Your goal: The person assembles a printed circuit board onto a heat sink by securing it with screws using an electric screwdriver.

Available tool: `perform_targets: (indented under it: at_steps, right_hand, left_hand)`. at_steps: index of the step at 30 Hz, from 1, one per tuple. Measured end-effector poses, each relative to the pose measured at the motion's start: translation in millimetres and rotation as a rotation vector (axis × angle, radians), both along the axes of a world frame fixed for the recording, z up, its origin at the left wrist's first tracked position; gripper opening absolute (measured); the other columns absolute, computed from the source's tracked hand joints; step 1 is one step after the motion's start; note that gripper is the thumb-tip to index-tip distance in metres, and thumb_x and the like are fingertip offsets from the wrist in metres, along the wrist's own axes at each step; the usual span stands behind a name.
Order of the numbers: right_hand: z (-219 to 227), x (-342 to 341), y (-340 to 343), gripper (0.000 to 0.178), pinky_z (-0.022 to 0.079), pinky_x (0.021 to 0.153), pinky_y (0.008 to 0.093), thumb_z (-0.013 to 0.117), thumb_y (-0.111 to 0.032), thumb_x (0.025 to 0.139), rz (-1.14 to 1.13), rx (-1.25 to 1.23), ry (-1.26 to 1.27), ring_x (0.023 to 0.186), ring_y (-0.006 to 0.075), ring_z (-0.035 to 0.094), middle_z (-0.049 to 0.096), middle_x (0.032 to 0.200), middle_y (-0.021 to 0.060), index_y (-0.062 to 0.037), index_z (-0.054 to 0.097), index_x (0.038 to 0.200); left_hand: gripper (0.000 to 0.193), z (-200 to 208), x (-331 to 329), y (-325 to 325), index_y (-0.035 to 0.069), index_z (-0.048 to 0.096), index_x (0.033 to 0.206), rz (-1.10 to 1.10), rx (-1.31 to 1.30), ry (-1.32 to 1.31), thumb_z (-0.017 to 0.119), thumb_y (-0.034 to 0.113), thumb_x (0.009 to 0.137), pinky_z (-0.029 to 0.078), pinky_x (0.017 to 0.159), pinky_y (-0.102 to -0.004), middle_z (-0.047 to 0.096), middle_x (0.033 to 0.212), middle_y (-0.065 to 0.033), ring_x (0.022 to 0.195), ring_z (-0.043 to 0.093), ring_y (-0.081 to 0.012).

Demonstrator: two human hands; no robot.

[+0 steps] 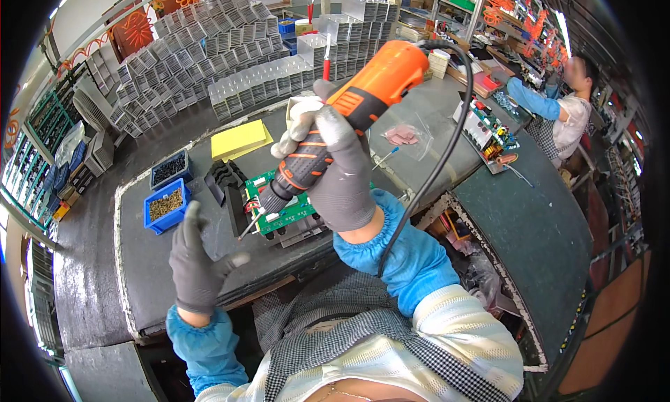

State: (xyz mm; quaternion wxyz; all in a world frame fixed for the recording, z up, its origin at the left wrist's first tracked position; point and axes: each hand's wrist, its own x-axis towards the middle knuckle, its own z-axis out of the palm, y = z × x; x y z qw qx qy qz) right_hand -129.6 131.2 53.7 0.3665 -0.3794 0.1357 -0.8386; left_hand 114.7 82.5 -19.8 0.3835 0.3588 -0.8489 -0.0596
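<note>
My right hand [343, 175], in a grey glove with whitish fingertips, is wrapped round an orange and black corded power screwdriver [384, 77]. The tool slants down to the left, its bit ending near the left end of a green circuit board [296, 212]. Whether the bit touches anything, I cannot tell. Beneath the board is a grey metal part [307, 231], partly hidden. My left hand [197, 266], also gloved, is held with fingers apart and nothing in it, just in front of a blue bin [167, 222] of small brass-coloured screws.
Behind that bin sits another bin [183, 177] with dark small parts. Black parts [225, 175] and a yellow pad [239, 139] lie nearby. Stacked metal pieces [202, 46] line the back. The tool's black cable [447, 151] loops past my right forearm. A co-worker [569, 116] sits at right.
</note>
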Motion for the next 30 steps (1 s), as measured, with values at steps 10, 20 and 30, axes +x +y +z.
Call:
perform_targets:
  at_steps: [10, 20, 30]
  right_hand:
    - [4.8, -0.5, 6.6, 0.03, 0.059, 0.072, 0.0371, 0.062, -0.022, 0.093, -0.049, 0.007, -0.032, 0.072, 0.0159, 0.064, 0.06, 0.083, 0.0065, -0.0037, 0.053, 0.116]
    - [-11.0, -6.4, -1.2, 0.054, 0.053, 0.082, 0.0452, 0.058, -0.046, 0.096, -0.126, 0.125, 0.176, 0.082, 0.0202, 0.06, 0.058, 0.089, 0.0053, -0.0076, 0.051, 0.134]
    - [-21.5, -18.2, -27.5, 0.048, 0.051, 0.091, 0.0478, 0.063, -0.039, 0.096, -0.058, 0.032, 0.227, 0.09, 0.0241, 0.059, 0.059, 0.096, 0.0109, -0.0029, 0.052, 0.125]
  left_hand:
    - [0.157, -57.0, -17.2, -89.2, 0.009, -0.007, 0.159, -0.512, 0.459, 0.034, 0.094, 0.055, 0.048, 0.039, 0.113, -0.0438, 0.045, 0.146, -0.0327, 0.14, 0.043, -0.0443]
    - [0.143, -85.6, -29.7, -100.6, 0.006, -0.016, 0.158, -0.892, 0.525, 0.246, 0.093, 0.034, 0.07, 0.023, 0.12, -0.0429, 0.029, 0.158, -0.0231, 0.147, 0.03, -0.0309]
    - [0.137, -74.6, -21.4, -98.7, 0.009, 0.001, 0.16, -0.45, 0.494, -0.018, 0.095, 0.041, 0.065, 0.039, 0.113, -0.0421, 0.049, 0.147, -0.0248, 0.139, 0.046, -0.0389]
